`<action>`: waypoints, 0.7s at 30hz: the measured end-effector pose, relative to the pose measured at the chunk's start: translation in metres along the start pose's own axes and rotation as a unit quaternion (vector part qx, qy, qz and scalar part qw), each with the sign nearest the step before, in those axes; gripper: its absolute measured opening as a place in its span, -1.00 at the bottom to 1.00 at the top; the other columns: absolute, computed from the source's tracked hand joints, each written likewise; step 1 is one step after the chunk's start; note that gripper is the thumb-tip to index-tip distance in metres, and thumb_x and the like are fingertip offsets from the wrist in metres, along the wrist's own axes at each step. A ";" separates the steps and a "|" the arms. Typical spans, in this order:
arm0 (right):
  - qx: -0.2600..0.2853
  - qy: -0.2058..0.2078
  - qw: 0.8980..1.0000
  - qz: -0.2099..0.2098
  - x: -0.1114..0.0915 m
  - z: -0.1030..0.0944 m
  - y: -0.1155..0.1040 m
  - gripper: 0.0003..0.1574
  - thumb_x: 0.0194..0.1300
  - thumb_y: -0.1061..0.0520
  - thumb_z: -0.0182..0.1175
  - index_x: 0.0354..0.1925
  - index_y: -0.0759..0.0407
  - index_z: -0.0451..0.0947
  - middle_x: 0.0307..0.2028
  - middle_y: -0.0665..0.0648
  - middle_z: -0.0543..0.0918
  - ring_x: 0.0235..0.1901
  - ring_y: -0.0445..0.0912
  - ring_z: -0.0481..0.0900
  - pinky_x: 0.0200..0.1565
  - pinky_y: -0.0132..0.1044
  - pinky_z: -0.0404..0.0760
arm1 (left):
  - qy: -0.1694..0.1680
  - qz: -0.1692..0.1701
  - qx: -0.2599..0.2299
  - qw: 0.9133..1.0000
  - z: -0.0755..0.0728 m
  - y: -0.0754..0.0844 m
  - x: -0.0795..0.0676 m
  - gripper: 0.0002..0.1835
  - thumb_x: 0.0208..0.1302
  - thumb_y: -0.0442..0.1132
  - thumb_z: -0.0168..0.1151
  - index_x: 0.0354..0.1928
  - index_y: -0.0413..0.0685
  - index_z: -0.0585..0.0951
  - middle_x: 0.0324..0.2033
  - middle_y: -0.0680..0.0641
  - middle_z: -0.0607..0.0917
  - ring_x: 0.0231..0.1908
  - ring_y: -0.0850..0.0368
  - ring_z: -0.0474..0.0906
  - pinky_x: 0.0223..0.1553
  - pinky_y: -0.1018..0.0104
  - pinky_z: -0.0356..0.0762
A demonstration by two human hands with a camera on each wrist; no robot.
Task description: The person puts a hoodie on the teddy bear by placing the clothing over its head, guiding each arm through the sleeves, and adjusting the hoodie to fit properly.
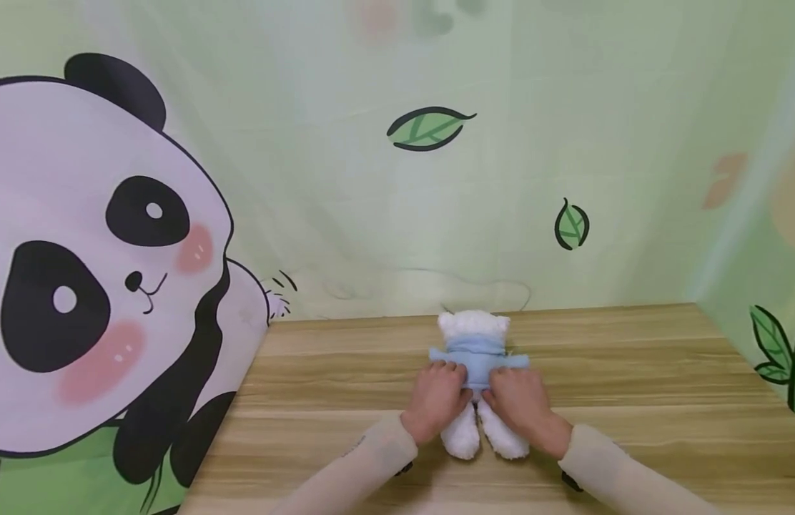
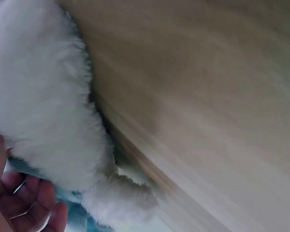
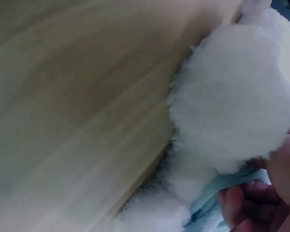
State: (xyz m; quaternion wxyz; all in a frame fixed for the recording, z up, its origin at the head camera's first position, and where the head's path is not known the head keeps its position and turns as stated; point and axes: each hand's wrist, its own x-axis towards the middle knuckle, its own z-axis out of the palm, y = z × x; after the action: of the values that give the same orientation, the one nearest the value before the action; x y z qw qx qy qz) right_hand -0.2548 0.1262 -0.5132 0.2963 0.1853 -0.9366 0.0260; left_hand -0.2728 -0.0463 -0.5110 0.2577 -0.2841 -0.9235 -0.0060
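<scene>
A white plush bear in a light blue sweater lies on the wooden table, head toward the back wall and legs toward me. My left hand grips the sweater's lower edge on the left side, fingers on top of the cloth. On the other side my right hand pinches the same hem with curled fingers. Up close in the left wrist view, white fur fills the left part beside bent fingers. The right wrist view shows blue cloth right at the fingertips. The bear's face does not show.
The wood-grain table runs back to a pale green cloth wall printed with leaves. A large printed panda covers the left side. Another printed cloth side stands at the right edge.
</scene>
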 end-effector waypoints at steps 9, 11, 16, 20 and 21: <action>0.000 0.006 1.000 -0.023 -0.006 0.000 0.004 -0.57 -0.09 0.07 0.48 -0.70 0.12 0.38 -0.70 0.05 0.49 -0.73 0.01 0.45 -0.69 -0.13 0.40 | 0.024 0.014 0.001 1.000 -0.005 0.006 -0.004 -0.75 0.07 -0.08 0.43 -0.54 0.09 0.52 -0.59 0.11 0.60 -0.51 0.21 0.57 -0.51 0.38 0.46; 0.008 -0.018 1.000 -0.022 -0.009 -0.007 0.007 -0.57 -0.03 0.03 0.47 -0.68 0.10 0.40 -0.67 0.03 0.49 -0.68 0.01 0.47 -0.67 -0.14 0.41 | 0.005 0.027 -0.015 1.000 -0.008 0.003 -0.008 -0.79 0.14 -0.09 0.41 -0.51 0.11 0.55 -0.55 0.12 0.60 -0.46 0.20 0.58 -0.47 0.39 0.48; 0.022 -0.041 0.998 -0.039 -0.020 -0.021 0.012 -0.55 0.06 -0.16 0.42 -0.65 0.07 0.51 -0.55 -0.01 0.50 -0.61 -0.05 0.47 -0.64 -0.18 0.40 | -0.025 0.063 -0.025 0.997 -0.014 0.000 -0.020 -0.79 0.33 0.00 0.24 -0.45 0.17 0.68 -0.39 0.14 0.66 -0.35 0.19 0.58 -0.42 0.35 0.53; 0.038 -0.036 0.997 -0.050 -0.025 -0.022 0.014 -0.61 0.11 -0.13 0.39 -0.63 0.05 0.56 -0.50 -0.02 0.50 -0.59 -0.07 0.47 -0.64 -0.21 0.39 | -0.044 0.069 -0.065 0.995 -0.018 -0.002 -0.027 -0.78 0.37 -0.07 0.18 -0.42 0.12 0.69 -0.30 0.12 0.67 -0.28 0.17 0.58 -0.33 0.35 0.56; 0.049 -0.043 0.997 -0.042 -0.025 -0.022 0.014 -0.65 0.11 -0.09 0.39 -0.62 0.04 0.56 -0.51 -0.03 0.50 -0.60 -0.10 0.47 -0.64 -0.23 0.38 | -0.049 0.062 -0.084 0.993 -0.018 -0.003 -0.028 -0.81 0.37 -0.09 0.18 -0.38 0.10 0.70 -0.28 0.11 0.68 -0.26 0.18 0.58 -0.29 0.36 0.57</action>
State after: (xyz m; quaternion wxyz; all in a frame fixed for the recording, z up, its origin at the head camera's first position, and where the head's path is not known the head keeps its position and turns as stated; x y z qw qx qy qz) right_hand -0.2289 0.1513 -0.5081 0.2467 0.2394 -0.9376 0.0518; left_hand -0.2462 -0.0662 -0.5085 0.1869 -0.3615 -0.9119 -0.0531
